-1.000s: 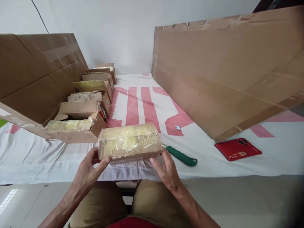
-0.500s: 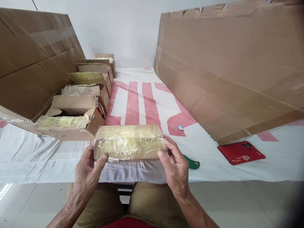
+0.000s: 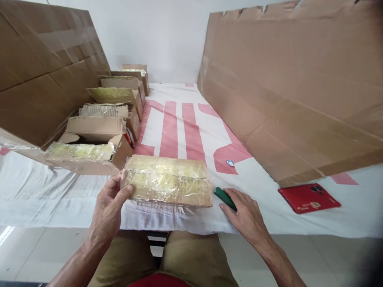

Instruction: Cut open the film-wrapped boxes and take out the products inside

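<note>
A small taped cardboard box (image 3: 167,181) lies at the table's front edge, its top seam covered in shiny yellowish tape. My left hand (image 3: 109,203) grips the box's left end, thumb on top and fingers behind the corner. To the right of the box, my right hand (image 3: 247,215) rests on the cloth with thumb and fingers closed around a green utility knife (image 3: 225,198). Part of the knife is hidden beneath the fingers, and no blade can be made out.
Several opened cardboard boxes (image 3: 98,159) stand in a row at left, before a tall cardboard panel (image 3: 54,71). Another large panel (image 3: 293,91) leans at right. A red phone (image 3: 309,198) and a small blue-white sticker (image 3: 230,163) lie on the white-and-pink cloth (image 3: 197,135).
My right hand has let go of the box's right end and moved right onto the green knife. The box sits slightly turned, with my left hand still on it.
</note>
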`<state>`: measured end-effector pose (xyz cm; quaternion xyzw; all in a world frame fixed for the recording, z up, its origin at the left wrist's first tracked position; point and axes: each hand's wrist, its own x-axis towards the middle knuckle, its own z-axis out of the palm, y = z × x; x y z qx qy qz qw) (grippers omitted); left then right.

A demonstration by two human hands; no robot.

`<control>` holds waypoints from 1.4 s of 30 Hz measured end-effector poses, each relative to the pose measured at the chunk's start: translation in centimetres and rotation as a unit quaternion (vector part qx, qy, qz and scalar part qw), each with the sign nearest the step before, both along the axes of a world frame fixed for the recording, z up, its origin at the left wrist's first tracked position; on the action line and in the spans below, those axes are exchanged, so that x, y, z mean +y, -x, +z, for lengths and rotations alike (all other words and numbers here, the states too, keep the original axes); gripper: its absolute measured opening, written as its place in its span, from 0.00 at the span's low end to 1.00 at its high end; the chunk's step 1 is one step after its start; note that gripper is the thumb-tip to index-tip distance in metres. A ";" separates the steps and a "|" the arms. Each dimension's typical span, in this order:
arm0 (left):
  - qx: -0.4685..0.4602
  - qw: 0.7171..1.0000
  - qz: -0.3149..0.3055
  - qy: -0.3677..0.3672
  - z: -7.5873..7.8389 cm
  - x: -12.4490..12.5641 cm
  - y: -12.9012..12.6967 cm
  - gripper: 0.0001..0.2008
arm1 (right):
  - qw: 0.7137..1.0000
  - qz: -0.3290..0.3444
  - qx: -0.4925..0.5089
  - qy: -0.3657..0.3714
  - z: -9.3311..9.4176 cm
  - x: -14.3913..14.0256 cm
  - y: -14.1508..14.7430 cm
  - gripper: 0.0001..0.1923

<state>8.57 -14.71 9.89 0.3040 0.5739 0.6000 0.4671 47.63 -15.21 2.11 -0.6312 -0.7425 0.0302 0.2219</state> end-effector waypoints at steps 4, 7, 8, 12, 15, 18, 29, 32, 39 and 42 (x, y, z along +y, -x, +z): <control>0.016 1.000 -0.006 -0.022 0.4 1.1 -0.2 0.22 | 0.998 0.014 -0.059 -0.016 -1.1 0.3 -0.1 0.20; 0.005 1.000 0.014 -0.027 0.3 1.8 -0.9 0.21 | 1.000 0.028 -0.006 -0.009 -0.1 0.0 -0.1 0.21; -0.007 0.999 0.022 -0.032 0.1 2.0 -1.1 0.20 | 1.000 0.019 0.023 -0.003 0.5 -0.2 -0.4 0.21; -0.039 0.995 0.054 -0.078 -1.0 2.2 -2.1 0.15 | 0.992 -0.053 0.111 0.032 4.5 -1.1 -2.5 0.22; -0.036 0.991 0.078 -0.104 -2.0 2.4 -2.6 0.13 | 0.993 -0.017 0.114 0.029 9.3 -1.1 -1.7 0.21; -0.029 0.986 0.101 -0.130 -2.6 2.6 -2.8 0.12 | 0.992 0.090 0.090 -0.010 14.4 0.0 2.5 0.17; -0.003 0.980 0.105 -0.167 -3.1 3.0 -3.0 0.09 | 0.950 0.286 -0.090 0.087 19.4 6.7 16.1 0.18; 0.009 0.979 0.129 -0.159 -2.8 3.2 -3.3 0.09 | 0.948 0.280 -0.112 0.099 19.4 7.2 16.8 0.17; 0.015 0.977 0.140 -0.160 -2.2 3.6 -3.8 0.08 | 0.948 0.261 -0.146 0.112 19.6 7.2 17.3 0.16; -0.002 0.977 0.132 -0.166 -2.2 3.5 -4.0 0.10 | 0.947 0.257 -0.157 0.110 19.6 7.3 17.4 0.16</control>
